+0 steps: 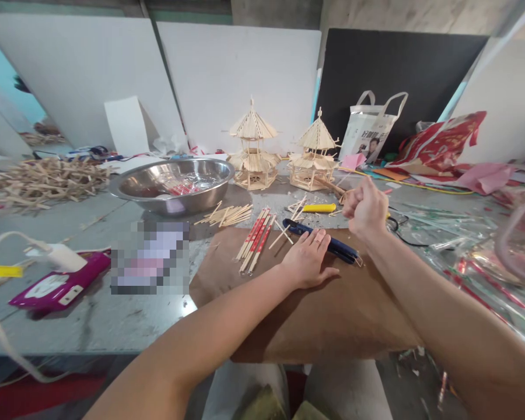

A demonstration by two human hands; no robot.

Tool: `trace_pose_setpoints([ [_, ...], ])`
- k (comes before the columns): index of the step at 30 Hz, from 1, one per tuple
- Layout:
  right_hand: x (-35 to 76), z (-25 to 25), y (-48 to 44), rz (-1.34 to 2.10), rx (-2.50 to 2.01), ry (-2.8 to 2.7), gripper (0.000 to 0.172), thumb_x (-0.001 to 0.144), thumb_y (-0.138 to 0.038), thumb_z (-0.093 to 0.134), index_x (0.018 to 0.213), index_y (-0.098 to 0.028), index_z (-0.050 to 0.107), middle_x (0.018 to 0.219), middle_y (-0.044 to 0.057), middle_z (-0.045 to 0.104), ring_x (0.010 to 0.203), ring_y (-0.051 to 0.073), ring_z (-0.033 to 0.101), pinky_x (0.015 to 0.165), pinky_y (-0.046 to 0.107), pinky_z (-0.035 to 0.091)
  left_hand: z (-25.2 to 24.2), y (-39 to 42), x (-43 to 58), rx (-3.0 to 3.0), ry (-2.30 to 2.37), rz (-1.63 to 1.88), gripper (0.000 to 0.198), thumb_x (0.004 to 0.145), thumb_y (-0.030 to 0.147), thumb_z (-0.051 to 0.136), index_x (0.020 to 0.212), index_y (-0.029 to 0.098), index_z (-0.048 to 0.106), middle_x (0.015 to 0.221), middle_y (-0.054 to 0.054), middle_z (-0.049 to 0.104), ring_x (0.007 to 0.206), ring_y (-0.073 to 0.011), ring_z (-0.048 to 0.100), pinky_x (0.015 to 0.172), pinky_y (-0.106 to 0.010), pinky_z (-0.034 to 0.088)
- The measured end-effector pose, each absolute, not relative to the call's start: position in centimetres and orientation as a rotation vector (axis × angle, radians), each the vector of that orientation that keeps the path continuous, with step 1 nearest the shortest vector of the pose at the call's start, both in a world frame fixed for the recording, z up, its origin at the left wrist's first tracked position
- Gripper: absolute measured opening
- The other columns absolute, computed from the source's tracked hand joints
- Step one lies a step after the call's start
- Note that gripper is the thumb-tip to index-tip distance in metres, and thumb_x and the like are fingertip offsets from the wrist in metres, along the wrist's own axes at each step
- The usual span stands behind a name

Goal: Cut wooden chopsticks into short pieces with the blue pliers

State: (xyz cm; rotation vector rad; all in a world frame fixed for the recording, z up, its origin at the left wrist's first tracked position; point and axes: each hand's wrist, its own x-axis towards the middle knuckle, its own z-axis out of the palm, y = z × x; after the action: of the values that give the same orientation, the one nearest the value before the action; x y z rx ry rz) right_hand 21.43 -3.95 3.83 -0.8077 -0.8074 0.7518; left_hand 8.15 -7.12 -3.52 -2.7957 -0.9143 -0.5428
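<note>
My left hand [308, 259] lies palm down on a brown board [324, 326], thumb apart, its fingers stretched over a long dark blue tool [342, 249] with a wire loop at its right end. My right hand [367, 207] is raised as a fist to the right of the tool. Whatever is inside that fist is hidden. Left of my left hand lie paired wooden chopsticks with red wrappers [257, 238]. A few thin loose sticks [281, 236] cross beside the tool. Behind it is a yellow utility knife [319, 207].
Two stick-built pagodas [252, 160] stand at the back. A metal bowl [170, 201], a stick pile [48, 181], a blurred-out phone-like device [151, 256] and a purple power bank [65, 283] are on the left. Plastic wrappers [476, 251] clutter the right; a white bag [367, 131] stands behind.
</note>
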Motion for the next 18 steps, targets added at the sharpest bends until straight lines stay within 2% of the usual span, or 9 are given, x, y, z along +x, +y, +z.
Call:
trace_pose_setpoints([
  [3,21.1,2.6,-3.9,0.698,-0.841,-0.834,0.039,0.073,-0.046,0.039,0.049,-0.021,0.023,0.035,-0.01,0.02,0.026,0.003,0.02,0.026,0.018,0.016,-3.4,-7.2,8.1,-2.811,-0.924,-0.529,0.075,0.072,0.061,0.026,0.123,0.006,0.026,0.129,-0.017,0.03,0.121,-0.0258,0.022,0.099,-0.038,0.017],
  [7,20.5,-0.9,-3.4,0.804,-0.96,-0.812,0.039,0.069,-0.046,0.045,0.047,-0.02,0.026,0.033,-0.011,0.021,0.025,0.003,0.02,0.026,0.018,0.014,-3.1,-7.3,8.1,-2.832,-0.915,-0.525,0.074,0.073,0.061,0.026,0.125,0.008,0.024,0.129,-0.015,0.03,0.121,-0.0259,0.023,0.098,-0.039,0.018],
  [10,20.5,-1.5,-3.1,0.835,-0.957,-0.782,0.038,0.069,-0.044,0.047,0.047,-0.02,0.027,0.033,-0.011,0.022,0.025,0.003,0.02,0.026,0.018,0.014,-3.0,-7.3,8.1,-2.829,-0.918,-0.532,0.074,0.072,0.061,0.027,0.124,0.007,0.026,0.128,-0.016,0.032,0.121,-0.0263,0.023,0.098,-0.039,0.018],
  [18,21.1,5.8,-4.9,0.656,-0.796,-0.925,0.041,0.074,-0.045,0.041,0.047,-0.02,0.023,0.038,-0.01,0.019,0.026,0.003,0.02,0.026,0.018,0.015,-3.6,-7.1,8.1,-2.802,-0.915,-0.559,0.072,0.073,0.058,0.03,0.122,0.005,0.029,0.129,-0.017,0.03,0.121,-0.0257,0.022,0.099,-0.037,0.018],
])
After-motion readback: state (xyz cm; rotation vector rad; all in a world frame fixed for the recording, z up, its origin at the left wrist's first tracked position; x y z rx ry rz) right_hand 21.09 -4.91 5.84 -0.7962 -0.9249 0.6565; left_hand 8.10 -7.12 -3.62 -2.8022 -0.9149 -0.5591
